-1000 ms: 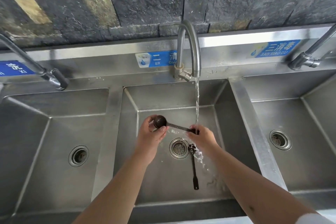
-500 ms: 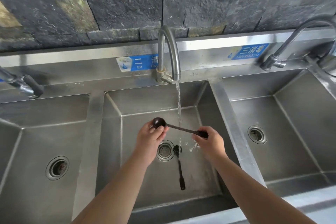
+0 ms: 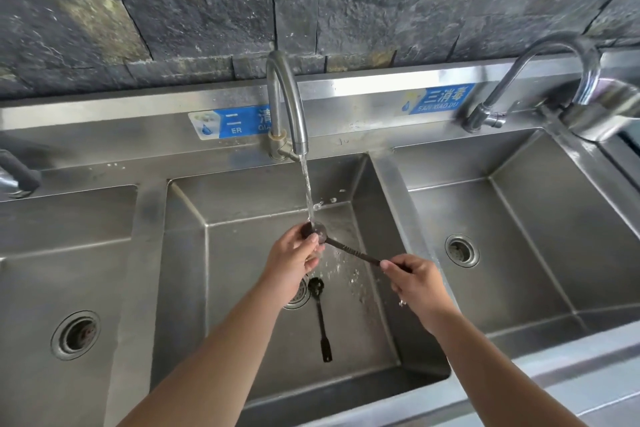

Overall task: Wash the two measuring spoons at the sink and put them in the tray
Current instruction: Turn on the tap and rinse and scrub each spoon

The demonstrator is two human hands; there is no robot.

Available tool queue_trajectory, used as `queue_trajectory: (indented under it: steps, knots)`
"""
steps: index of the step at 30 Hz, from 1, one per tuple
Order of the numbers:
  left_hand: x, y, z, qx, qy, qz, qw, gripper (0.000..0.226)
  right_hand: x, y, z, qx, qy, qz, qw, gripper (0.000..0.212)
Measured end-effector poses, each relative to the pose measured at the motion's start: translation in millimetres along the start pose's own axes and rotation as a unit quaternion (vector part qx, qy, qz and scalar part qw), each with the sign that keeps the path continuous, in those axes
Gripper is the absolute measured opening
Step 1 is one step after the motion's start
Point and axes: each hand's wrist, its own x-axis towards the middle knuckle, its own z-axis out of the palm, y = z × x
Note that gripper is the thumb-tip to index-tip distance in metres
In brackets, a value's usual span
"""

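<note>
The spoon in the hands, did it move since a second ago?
Yes. Both hands shifted the held measuring spoon so its bowl now sits under the water stream; before, water fell near the handle. The left hand still rubs the bowl, the right hand still pinches the handle. The second measuring spoon stayed on the sink floor.

Water runs from the middle tap (image 3: 285, 104) onto the bowl of a dark measuring spoon (image 3: 349, 248). The left hand (image 3: 294, 262) cups the bowl; the right hand (image 3: 417, 282) pinches the handle end. A second spoon (image 3: 320, 315) lies on the middle sink (image 3: 242, 253) floor beside the drain (image 3: 298, 296).
</note>
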Motion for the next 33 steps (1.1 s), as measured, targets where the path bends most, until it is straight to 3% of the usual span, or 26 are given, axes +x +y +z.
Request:
queue_trajectory:
  steps: [5, 9, 18, 27, 33]
  knots:
    - [-3, 8, 11, -0.027, 0.009, -0.032, 0.999, 0.013, 3, 2, 0, 0.237, -0.044, 0.122, 0.963, 0.022]
    - [-10, 17, -3, -0.075, 0.062, -0.024, 0.995, 0.015, 10, -8, 23, 0.335, -0.046, 0.18, 0.924, 0.023]
    - [-39, 46, -70, -0.147, 0.172, 0.02, 0.974, 0.014, 22, -53, 107, 0.415, -0.106, 0.219, 0.877, 0.018]
    - [-55, 59, -89, -0.186, 0.181, 0.052, 0.964, 0.021, 25, -75, 138, 0.424, -0.132, 0.215, 0.87, 0.016]
    - [-41, 47, -73, -0.187, 0.141, 0.032, 0.972, 0.015, 24, -67, 114, 0.463, -0.069, 0.19, 0.863, 0.025]
